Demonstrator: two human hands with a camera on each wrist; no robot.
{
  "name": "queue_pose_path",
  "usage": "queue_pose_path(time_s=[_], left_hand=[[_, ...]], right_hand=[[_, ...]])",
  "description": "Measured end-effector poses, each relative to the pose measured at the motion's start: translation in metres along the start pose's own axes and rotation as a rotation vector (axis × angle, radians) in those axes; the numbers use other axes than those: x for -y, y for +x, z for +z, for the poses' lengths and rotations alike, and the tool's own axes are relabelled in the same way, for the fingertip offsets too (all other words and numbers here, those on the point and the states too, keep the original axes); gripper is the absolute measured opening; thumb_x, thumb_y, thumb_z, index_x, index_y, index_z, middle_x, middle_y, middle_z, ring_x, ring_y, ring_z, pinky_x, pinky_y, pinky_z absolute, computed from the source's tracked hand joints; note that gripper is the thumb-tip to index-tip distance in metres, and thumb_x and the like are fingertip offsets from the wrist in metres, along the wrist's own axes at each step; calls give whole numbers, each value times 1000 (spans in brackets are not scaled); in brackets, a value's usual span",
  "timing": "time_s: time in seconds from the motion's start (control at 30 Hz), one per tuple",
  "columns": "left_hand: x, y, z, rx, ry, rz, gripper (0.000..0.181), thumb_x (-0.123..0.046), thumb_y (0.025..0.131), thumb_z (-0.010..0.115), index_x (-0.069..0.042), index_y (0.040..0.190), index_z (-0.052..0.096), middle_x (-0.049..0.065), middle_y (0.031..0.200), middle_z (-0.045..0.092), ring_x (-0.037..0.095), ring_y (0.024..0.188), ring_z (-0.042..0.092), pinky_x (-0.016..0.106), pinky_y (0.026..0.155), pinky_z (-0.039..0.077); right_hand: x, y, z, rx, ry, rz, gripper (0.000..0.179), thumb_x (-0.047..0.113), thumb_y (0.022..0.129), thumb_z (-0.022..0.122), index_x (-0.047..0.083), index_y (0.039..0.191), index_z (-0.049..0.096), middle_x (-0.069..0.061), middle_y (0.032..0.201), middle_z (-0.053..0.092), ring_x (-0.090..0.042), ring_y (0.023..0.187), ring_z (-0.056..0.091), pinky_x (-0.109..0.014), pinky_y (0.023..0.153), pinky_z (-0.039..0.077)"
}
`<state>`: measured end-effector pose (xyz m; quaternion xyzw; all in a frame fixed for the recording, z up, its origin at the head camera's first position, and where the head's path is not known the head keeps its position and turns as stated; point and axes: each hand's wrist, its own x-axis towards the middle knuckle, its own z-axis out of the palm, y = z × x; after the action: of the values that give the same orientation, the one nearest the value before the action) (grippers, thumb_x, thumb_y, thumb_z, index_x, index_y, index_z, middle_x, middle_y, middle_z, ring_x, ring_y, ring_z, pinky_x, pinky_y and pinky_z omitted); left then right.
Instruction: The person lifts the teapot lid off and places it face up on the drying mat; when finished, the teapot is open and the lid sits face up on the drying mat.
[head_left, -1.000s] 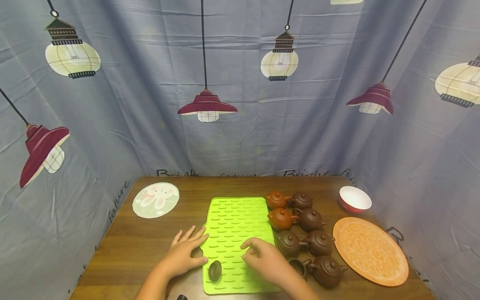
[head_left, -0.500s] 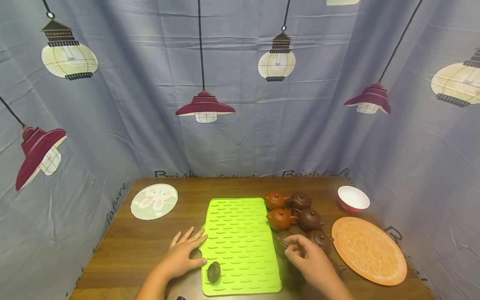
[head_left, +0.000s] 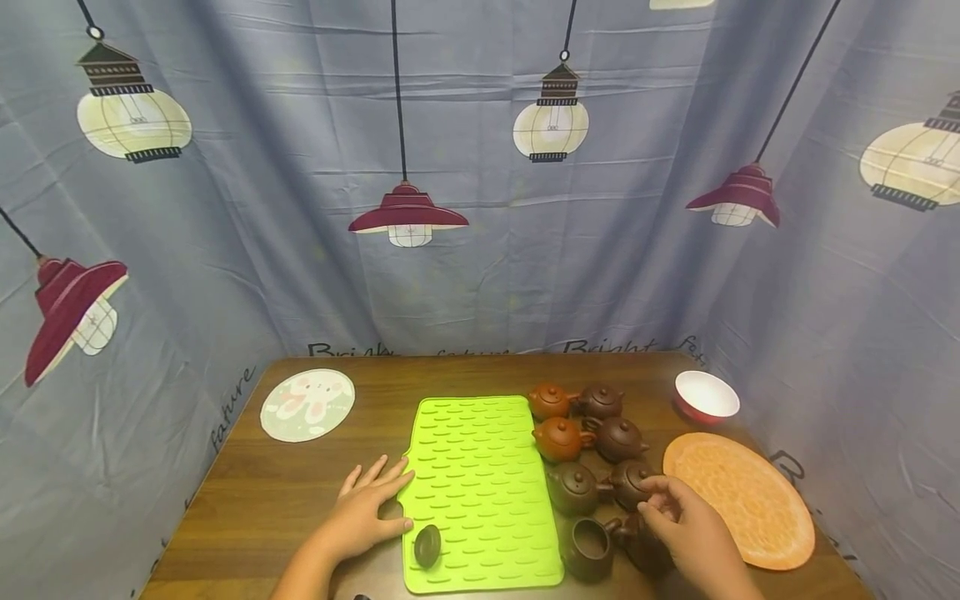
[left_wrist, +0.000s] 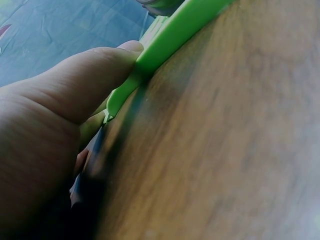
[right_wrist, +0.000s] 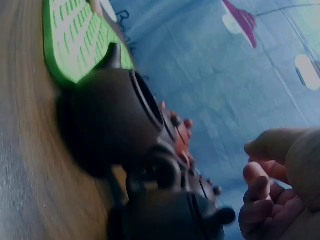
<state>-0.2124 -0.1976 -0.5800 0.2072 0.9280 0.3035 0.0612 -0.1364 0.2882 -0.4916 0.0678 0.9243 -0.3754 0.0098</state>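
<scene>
My left hand rests with spread fingers at the left edge of a green silicone mat; in the left wrist view its thumb touches the mat's edge. A dark brown teapot lid lies on the mat's near left corner. My right hand hovers, fingers loosely bent and holding nothing, over the nearest right brown teapot, partly hiding it. In the right wrist view, that teapot's lid knob is apart from the fingers. Left of it stands a lidless brown teapot, its mouth uncovered.
Beyond these, several brown teapots and two orange-brown teapots stand in two columns beside the mat. An orange round mat and a red-and-white bowl lie to the right. A rabbit-print mat is at the back left.
My right hand has moved right, from above the green mat, past the lidless teapot, to over the nearest right teapot. My left hand has stayed at the mat's edge.
</scene>
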Motion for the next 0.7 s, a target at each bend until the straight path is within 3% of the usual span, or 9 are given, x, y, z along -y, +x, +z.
queue_pose_path(time_s=[0.3, 0.7], left_hand=[[1, 0, 0, -1, 10, 3, 79, -58, 90, 75, -20, 155, 52, 0, 170, 35, 41, 161, 19, 72, 124, -3], [2, 0, 0, -14, 9, 5, 78, -55, 89, 78, -20, 155, 53, -1, 169, 37, 39, 161, 21, 70, 124, -2]], right_hand=[[-23, -3, -11, 21, -89, 23, 42, 29, 100, 73, 7, 134, 62, 0, 101, 60, -11, 82, 54, -22, 65, 47], [-32, -3, -10, 55, -102, 60, 27, 26, 97, 75, 11, 119, 70, 4, 94, 62, -9, 81, 54, -22, 67, 46]])
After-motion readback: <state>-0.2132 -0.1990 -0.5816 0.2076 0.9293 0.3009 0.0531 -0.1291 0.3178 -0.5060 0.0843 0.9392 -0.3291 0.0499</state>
